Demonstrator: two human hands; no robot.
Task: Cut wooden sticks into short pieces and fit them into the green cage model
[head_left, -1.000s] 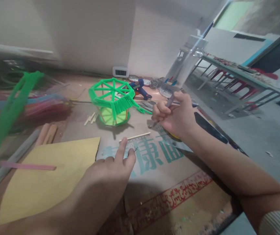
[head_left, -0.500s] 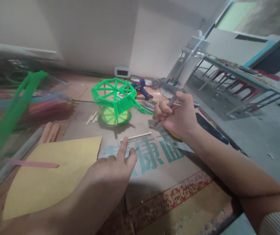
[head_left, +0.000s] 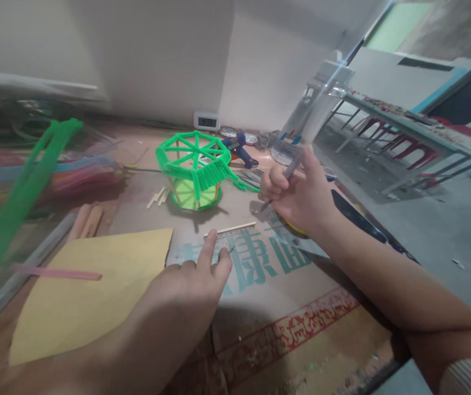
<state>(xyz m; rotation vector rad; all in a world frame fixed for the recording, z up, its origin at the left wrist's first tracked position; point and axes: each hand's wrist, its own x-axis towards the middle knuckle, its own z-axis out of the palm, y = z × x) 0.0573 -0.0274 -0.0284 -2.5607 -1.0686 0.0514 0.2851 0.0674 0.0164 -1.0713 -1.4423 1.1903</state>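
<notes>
My left hand (head_left: pixel 196 280) presses its outstretched index fingertip on the near end of a thin wooden stick (head_left: pixel 237 226). Its thumb is apart and the other fingers are curled under. The stick lies along a clear ruler (head_left: pixel 232 232), which is hard to make out on the printed cardboard (head_left: pixel 301 296). Closed around a grey pen (head_left: pixel 290 170), my right hand (head_left: pixel 301 192) is raised to the right of the stick, with the pen's tip pointing down. Behind the stick stands a green octagonal frame (head_left: pixel 196 164) on posts, its base light green.
Short stick pieces (head_left: pixel 157 197) lie left of the frame. A blue glue gun (head_left: pixel 241 149) and a small digital clock (head_left: pixel 206 121) are at the back. Yellow paper (head_left: pixel 95 302) is at left, near bundled coloured strips (head_left: pixel 83 173). A dark phone-like slab (head_left: pixel 358 216) is by the right edge.
The view has shifted very slightly. My right hand has tilted a little, its thumb higher on the pen; my left finger stays on the stick.
</notes>
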